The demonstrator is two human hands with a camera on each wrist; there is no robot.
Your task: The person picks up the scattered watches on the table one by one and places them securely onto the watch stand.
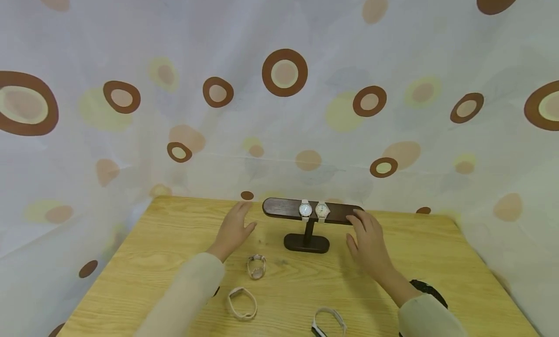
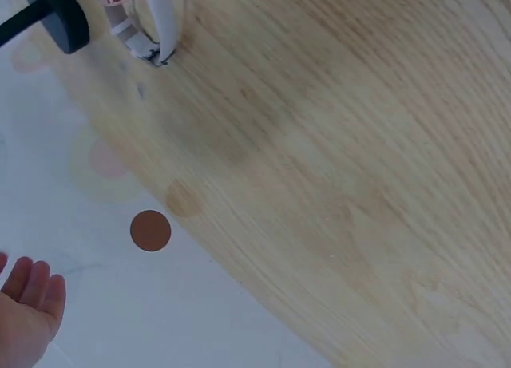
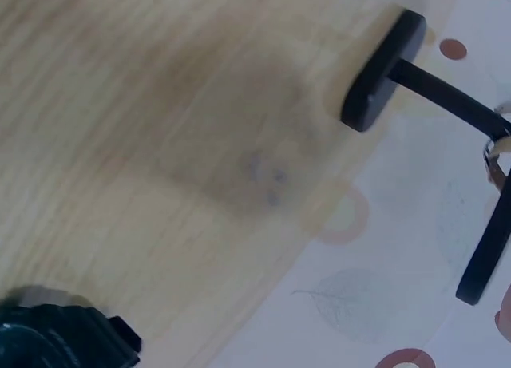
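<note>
A dark wooden T-shaped watch stand (image 1: 279, 208) stands near the back edge of the table. Two white-strapped watches, one with a round face (image 1: 305, 210) and one with a paler bezel (image 1: 322, 210), sit around the middle of its bar. My right hand (image 1: 370, 242) is at the bar's right end, fingertips right at it and thumb held apart below. Left of the bar, my left hand (image 1: 232, 232) is raised with fingers extended and holds nothing; some of its fingers (image 2: 36, 292) show in the left wrist view.
On the table (image 1: 174, 240) lie a pinkish watch (image 1: 256, 273), a light bracelet-like band (image 1: 242, 316) and another pale band (image 1: 329, 311) at the front. A black object (image 1: 430, 292) lies beside my right wrist. A patterned curtain (image 1: 244, 41) hangs behind the table.
</note>
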